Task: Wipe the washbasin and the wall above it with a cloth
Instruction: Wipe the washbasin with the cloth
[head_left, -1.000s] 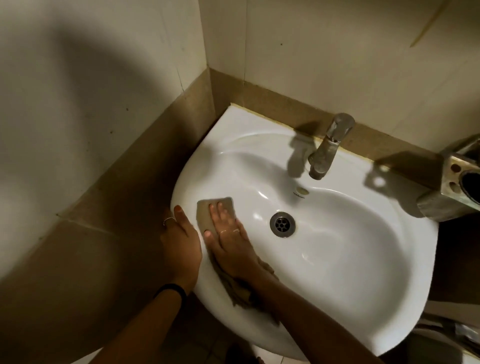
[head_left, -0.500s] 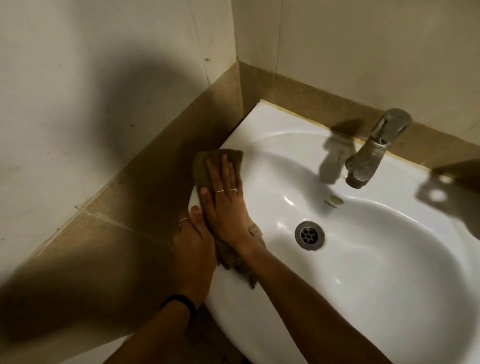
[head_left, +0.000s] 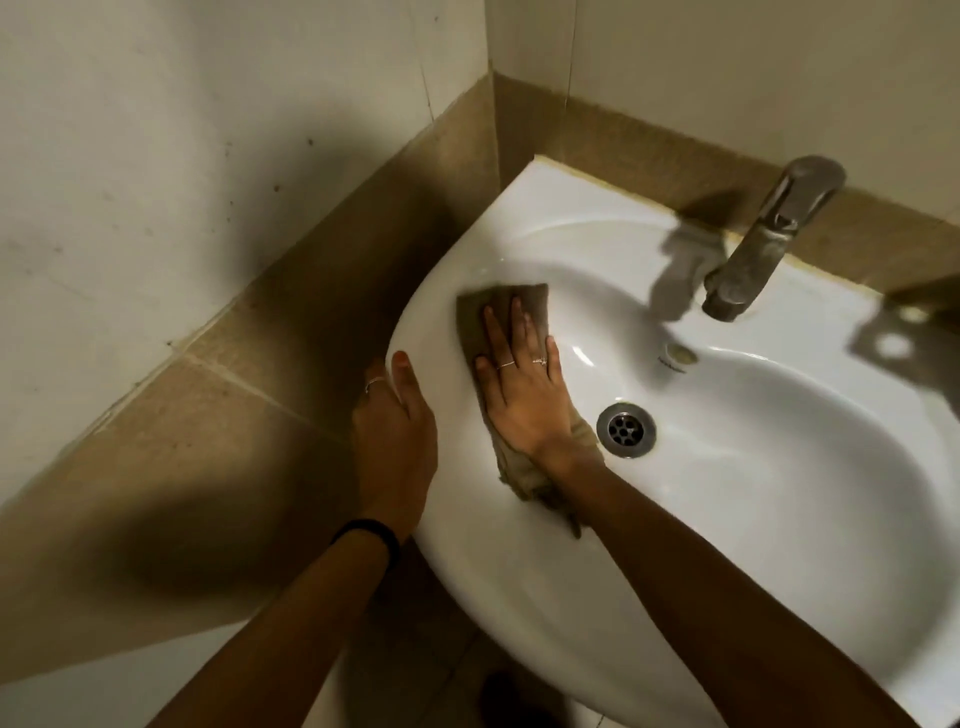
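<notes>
Head view, looking down: two bare forearms come up from the bottom edge of the frame. The left hand (head_left: 397, 431), with a dark band on its wrist and a ring on one finger, grips the outer left rim of the washbasin (head_left: 519, 597); its thumb lies on top of the rim and its fingers curl down over the edge, out of sight. Just to the right of it, the right hand (head_left: 524, 395) lies flat, palm down, fingers straight and close together, pressing a brown cloth (head_left: 524, 299) against the inner left slope of the bowl. Two thin rings show on its fingers. The cloth pokes out beyond the fingertips toward the upper part of the bowl, and a bunched tail of it trails out under the wrist toward the near rim.

Right of the hand, at the bottom of the bowl, sits the metal drain (head_left: 626, 429), close to the cloth's lower edge but apart from it. Farther up and to the right, a dull metal tap (head_left: 769, 244) leans over the bowl from the back ledge. Behind the basin a band of brown tiles (head_left: 623, 140) runs along the corner, and above it rises the pale wall (head_left: 727, 57), with a second wall at upper left.
</notes>
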